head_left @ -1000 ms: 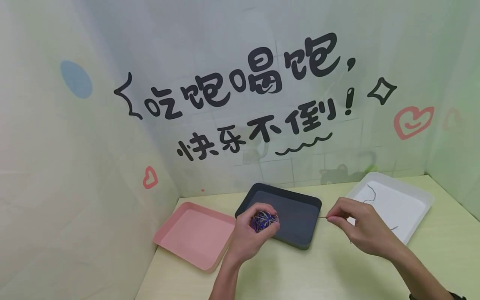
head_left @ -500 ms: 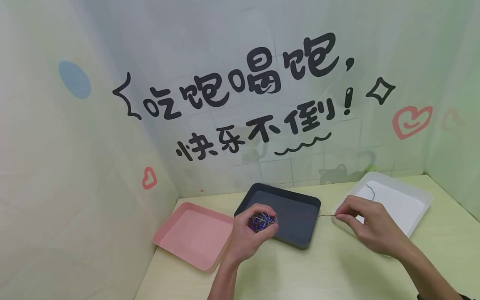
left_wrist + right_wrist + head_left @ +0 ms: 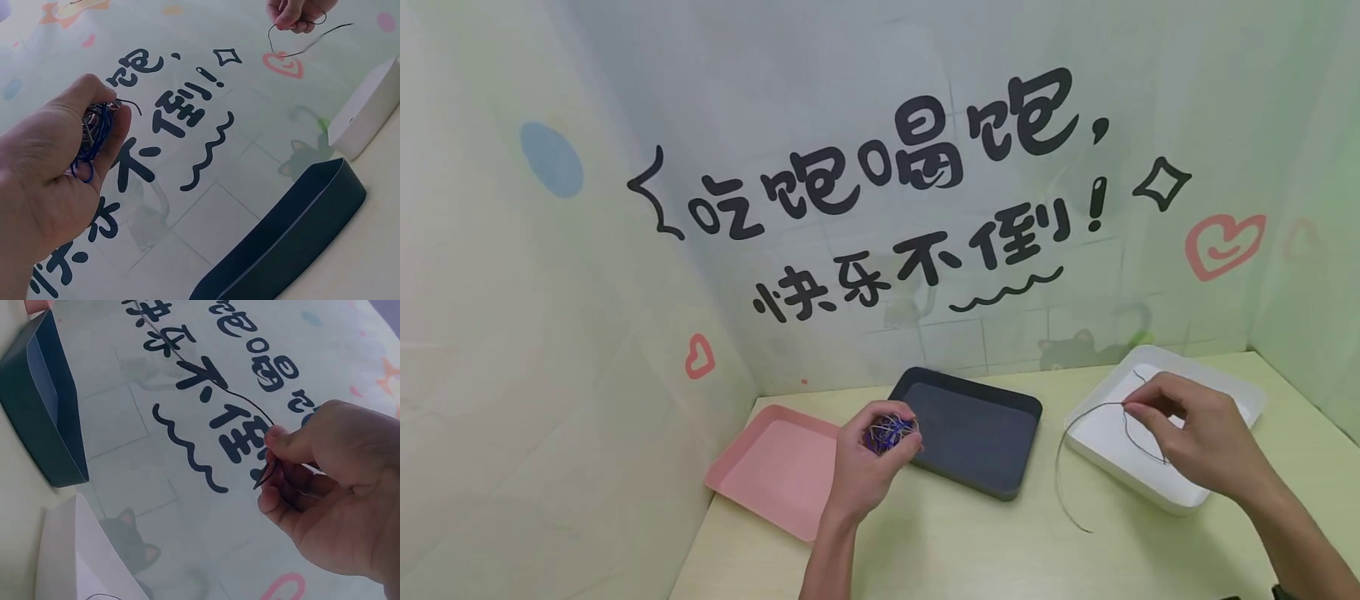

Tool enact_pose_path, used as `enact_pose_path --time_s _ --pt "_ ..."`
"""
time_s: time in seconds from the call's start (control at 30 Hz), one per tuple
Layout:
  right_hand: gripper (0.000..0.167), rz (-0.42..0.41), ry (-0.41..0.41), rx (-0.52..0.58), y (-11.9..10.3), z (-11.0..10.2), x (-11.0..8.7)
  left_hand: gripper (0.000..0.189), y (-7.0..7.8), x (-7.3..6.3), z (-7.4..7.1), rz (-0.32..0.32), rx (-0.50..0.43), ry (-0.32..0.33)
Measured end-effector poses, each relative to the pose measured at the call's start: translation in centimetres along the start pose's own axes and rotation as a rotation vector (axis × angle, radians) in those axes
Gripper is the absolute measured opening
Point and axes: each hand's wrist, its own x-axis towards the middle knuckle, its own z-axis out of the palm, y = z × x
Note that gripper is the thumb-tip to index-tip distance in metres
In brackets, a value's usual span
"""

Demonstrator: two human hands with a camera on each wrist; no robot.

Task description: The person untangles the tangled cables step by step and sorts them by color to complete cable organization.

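Note:
My left hand grips a tangled ball of thin wires, blue and silvery, above the gap between the pink and dark trays. One short dark end sticks out of the ball in the left wrist view. My right hand pinches a single thin dark wire between thumb and fingertips, over the white tray. That wire arcs to the left and droops, its far end loose and apart from the ball. A shorter piece hangs below the pinch. In the white tray lies another wire, partly hidden by the right hand.
The dark grey tray stands in the middle of the pale table. To its left is the pink tray, partly behind the left hand. A printed curtain rises behind the table.
My right hand has moved right, drawing the wire away from the ball; the wire, earlier stretched taut toward it, now hangs in a curve. My left hand has shifted slightly left with the ball.

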Motion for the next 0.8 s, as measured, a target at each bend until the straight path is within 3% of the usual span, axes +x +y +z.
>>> enact_pose_path --time_s 0.2,0.33,0.47,0.63,0.8 --pt "0.003 0.290 -0.038 0.050 1.7 -2.2 0.2 0.028 0.2 0.1 -0.1 -0.022 -0.012 0.020" --pt "0.008 0.439 -0.043 0.089 2.7 -3.4 0.3 0.030 0.1 0.1 0.1 -0.037 0.005 0.032" --pt "0.006 0.534 0.003 0.114 3.6 -4.5 0.2 0.031 0.0 0.2 0.2 -0.052 0.011 0.037" --pt "0.008 0.554 0.106 -0.004 4.6 -4.9 0.1 0.031 0.0 0.2 0.3 -0.062 0.002 0.043" --pt "0.021 0.370 0.215 -0.286 6.0 -3.3 0.0 0.030 0.0 0.2 0.5 -0.063 -0.001 0.041"
